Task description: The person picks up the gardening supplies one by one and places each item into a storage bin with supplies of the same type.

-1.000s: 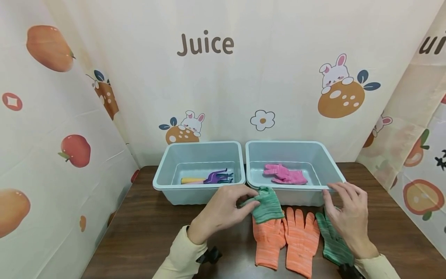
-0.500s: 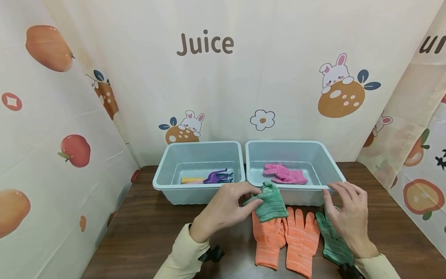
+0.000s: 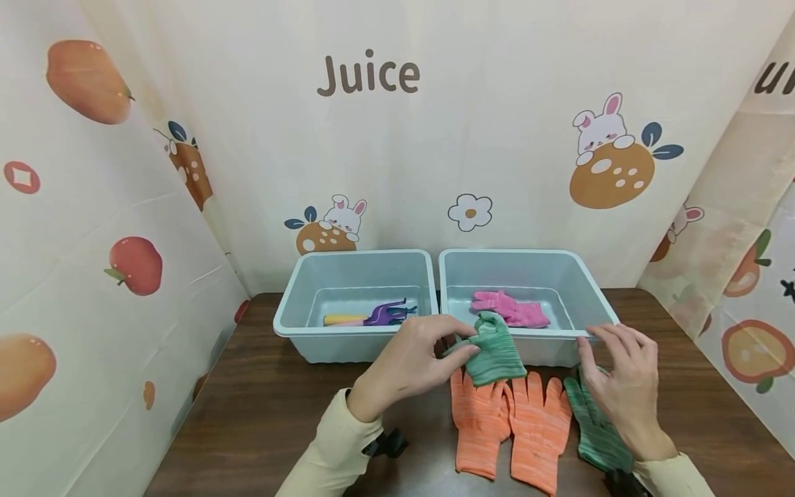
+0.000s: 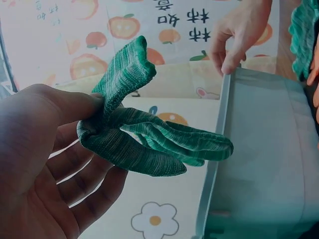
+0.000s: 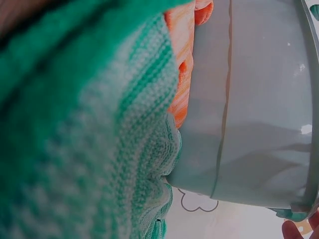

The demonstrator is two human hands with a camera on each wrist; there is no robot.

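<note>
In the head view my left hand pinches a green striped knit glove between thumb and fingers, its cuff hanging down. The glove is in front of the right bin's front rim; in the left wrist view it is folded and bunched, with its fingers dangling. My right hand grips the front right corner of the light blue right bin, thumb outside and fingers over the rim. Inside that bin lies a pink glove. A second green glove lies partly hidden under my right hand.
Two orange gloves lie side by side on the dark wooden table. To the left stands another light blue bin with a purple hand rake in it. A printed curtain closes off the back and sides.
My left hand has moved slightly right and up with the green glove, which now overlaps the right bin's front rim. My right hand has stayed on the bin's corner.
</note>
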